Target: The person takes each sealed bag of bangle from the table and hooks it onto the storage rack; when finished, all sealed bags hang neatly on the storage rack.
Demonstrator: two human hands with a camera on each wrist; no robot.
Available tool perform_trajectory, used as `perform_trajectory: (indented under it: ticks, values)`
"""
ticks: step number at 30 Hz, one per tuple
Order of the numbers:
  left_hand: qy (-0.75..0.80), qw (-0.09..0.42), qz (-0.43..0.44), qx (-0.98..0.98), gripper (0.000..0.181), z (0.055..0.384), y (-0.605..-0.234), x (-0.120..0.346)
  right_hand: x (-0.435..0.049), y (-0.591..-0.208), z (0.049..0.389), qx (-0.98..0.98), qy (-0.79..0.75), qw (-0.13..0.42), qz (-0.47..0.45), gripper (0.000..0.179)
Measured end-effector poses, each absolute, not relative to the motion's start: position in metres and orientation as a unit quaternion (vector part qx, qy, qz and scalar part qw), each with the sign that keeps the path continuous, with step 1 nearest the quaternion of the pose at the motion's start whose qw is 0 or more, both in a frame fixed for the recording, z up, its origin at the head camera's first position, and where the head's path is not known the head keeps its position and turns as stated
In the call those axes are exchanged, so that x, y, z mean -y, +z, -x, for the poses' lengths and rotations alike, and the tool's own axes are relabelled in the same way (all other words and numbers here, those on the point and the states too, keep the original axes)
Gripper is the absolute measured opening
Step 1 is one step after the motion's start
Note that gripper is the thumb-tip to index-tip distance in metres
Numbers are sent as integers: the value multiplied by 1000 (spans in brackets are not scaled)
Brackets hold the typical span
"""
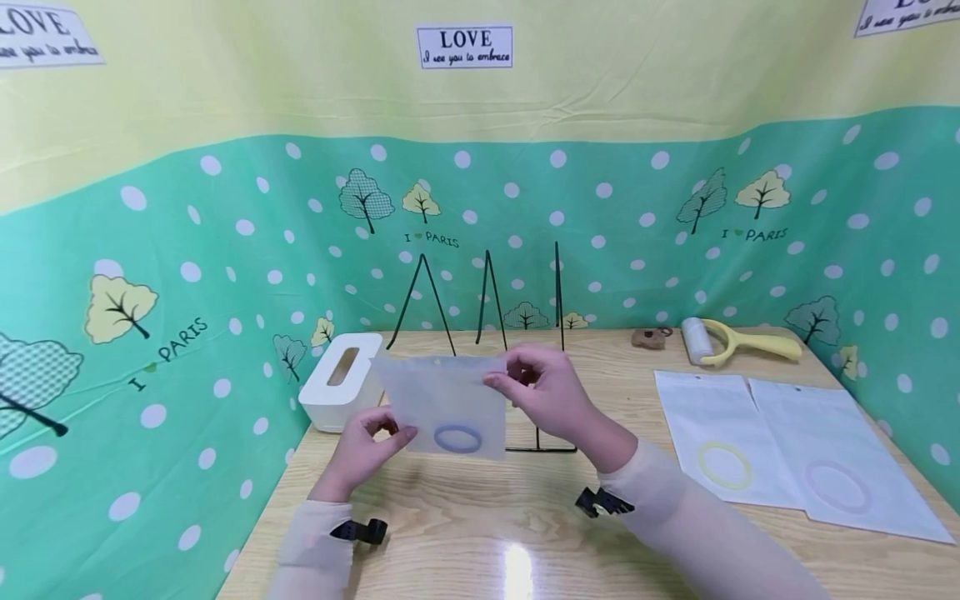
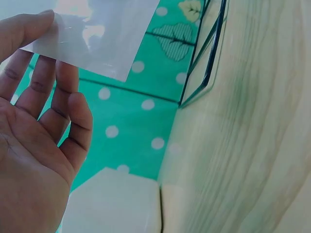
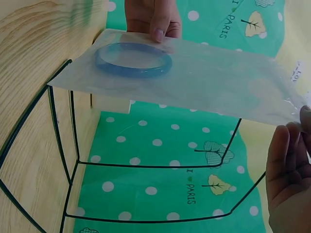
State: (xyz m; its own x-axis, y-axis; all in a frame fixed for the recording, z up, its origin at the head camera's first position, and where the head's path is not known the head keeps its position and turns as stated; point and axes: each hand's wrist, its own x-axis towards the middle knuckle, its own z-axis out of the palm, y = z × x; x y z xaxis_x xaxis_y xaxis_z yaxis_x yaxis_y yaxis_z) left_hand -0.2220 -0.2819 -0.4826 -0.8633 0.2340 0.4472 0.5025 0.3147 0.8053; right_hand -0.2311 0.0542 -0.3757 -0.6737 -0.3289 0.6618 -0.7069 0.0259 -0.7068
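A frosted plastic bag (image 1: 450,392) is held up above the table in the head view, with a blue ring (image 1: 457,439) inside near its lower edge. My left hand (image 1: 362,450) pinches the bag's lower left side between thumb and fingers. At the upper right corner, my right hand (image 1: 546,392) pinches it too. The right wrist view shows the blue ring (image 3: 133,60) through the bag, close to the left hand's thumb. Behind the bag stands a black wire rack (image 1: 542,450), partly hidden by the bag and the right hand.
A white box with a slotted top (image 1: 330,407) stands at the left. Two bags lie at the right, one with a yellow ring (image 1: 724,466), one with a pinkish ring (image 1: 837,487). Behind them are a yellow-handled roller (image 1: 765,343) and a small brown object (image 1: 650,338).
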Motion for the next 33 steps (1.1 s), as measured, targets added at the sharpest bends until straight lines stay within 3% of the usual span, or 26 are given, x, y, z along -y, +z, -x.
perform_trajectory:
  ticks: [7, 14, 20, 33]
  values:
    - [-533, 132, 196, 812, 7, 224, -482, 296, -43, -378, 232, 698, 600, 138, -366, 9]
    - [-550, 143, 193, 800, 13, 224, -483, 304, -32, -386, 241, 698, 613, 154, -337, 8]
    - [-534, 153, 156, 816, 14, 224, -481, 307, -23, -387, 244, 686, 640, 134, -319, 7]
    - [-533, 177, 150, 814, 8, 207, -451, 301, -11, -389, 254, 679, 652, 118, -316, 6]
